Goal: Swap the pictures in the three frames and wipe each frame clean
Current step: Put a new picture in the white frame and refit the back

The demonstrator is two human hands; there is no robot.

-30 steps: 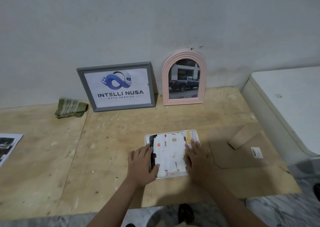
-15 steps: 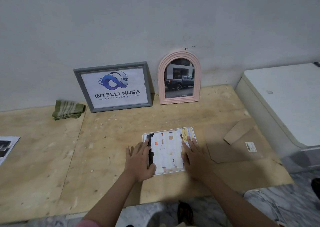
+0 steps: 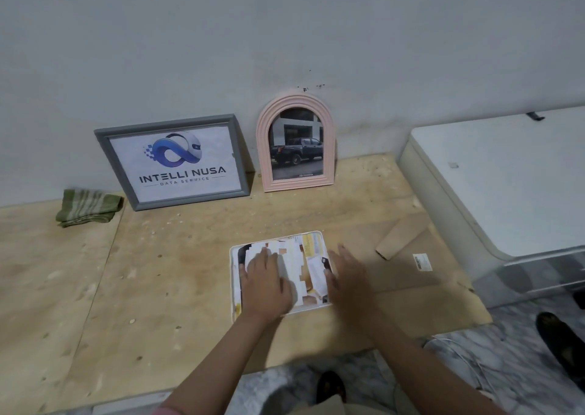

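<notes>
Three frames sit on the plywood [image 3: 95, 288]. A white frame [image 3: 235, 300] lies flat near its front edge, the left hand [image 3: 264, 283] spread open and pressing on its contents, the right hand [image 3: 346, 275] open beside its right rim, gripping nothing. A grey frame [image 3: 177, 161] and pink frame [image 3: 296, 144] lean against the wall at the back edge, a green cloth [image 3: 88, 207] left of them.

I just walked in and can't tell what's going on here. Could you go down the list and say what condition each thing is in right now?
Grey frame: upright, leaning on wall, logo picture inside.
Pink arched frame: upright against wall, truck picture inside.
White frame: flat on the board, pixelated picture in it.
Left hand: open, flat on the white frame.
Right hand: open, at the frame's right edge.
Green cloth: folded, unused.
Cardboard backing: lying flat, out of any frame.
</notes>
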